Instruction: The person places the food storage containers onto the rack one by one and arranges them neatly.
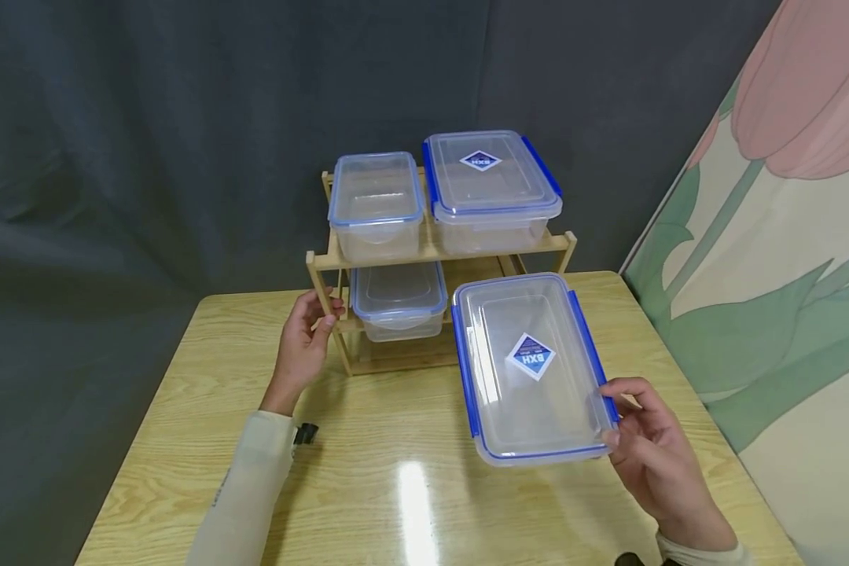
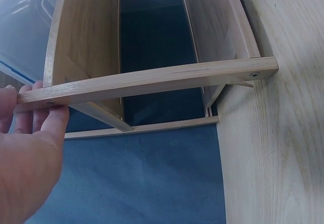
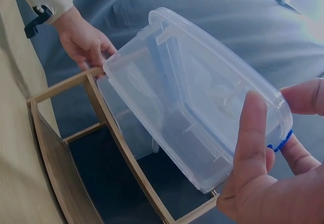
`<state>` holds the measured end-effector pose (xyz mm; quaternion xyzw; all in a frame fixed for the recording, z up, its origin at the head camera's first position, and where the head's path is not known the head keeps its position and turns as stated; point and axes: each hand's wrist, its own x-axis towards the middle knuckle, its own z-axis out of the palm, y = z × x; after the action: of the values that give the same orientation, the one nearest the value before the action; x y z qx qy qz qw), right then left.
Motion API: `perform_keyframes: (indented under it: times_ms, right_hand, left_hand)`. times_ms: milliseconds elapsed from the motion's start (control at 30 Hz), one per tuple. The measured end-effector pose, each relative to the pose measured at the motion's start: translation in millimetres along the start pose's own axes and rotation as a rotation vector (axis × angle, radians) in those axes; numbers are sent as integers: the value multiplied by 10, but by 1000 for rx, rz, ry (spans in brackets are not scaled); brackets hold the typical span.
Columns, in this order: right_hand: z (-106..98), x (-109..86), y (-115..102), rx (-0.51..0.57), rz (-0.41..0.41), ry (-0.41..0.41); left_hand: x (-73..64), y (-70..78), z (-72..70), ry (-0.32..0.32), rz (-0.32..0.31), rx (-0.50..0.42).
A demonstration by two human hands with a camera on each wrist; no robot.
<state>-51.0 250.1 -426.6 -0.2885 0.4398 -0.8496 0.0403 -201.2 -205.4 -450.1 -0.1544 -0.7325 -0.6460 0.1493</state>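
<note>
My left hand (image 1: 303, 346) grips the front left post of a two-tier wooden rack (image 1: 435, 363). In the left wrist view, the fingers (image 2: 56, 120) curl round that wooden post (image 2: 152, 82). My right hand (image 1: 656, 460) pinches the right side of a clear plastic food container (image 1: 505, 314) with a blue-clipped lid and a diamond label. That container is tilted in the air in front of the rack's right part. In the right wrist view, thumb and fingers hold the rim of the container (image 3: 187, 107), whose underside shows.
On the top shelf stand a smaller clear container (image 1: 376, 192) and a large blue-clipped one (image 1: 491, 185). Another lidded container (image 1: 399, 303) sits on the lower shelf at left. The rack stands on a wooden table (image 1: 368, 472) before a dark curtain (image 1: 219, 141); a flower-patterned panel (image 1: 785, 314) is at right.
</note>
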Motion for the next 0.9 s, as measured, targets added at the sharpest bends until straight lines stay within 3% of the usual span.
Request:
perform_keyframes:
  times_ms: [200,467,900]
  right_hand:
    - [-62,101,-68,3,29,30]
    - [-58,215,-91,-164,158,138]
    - [-170,356,39,-73,179,126]
  left_hand:
    - [-11,16,-1,13,-6,19]
    - [-13,23,10,5,-16,28]
    - [-15,-8,6,-3,-25,34]
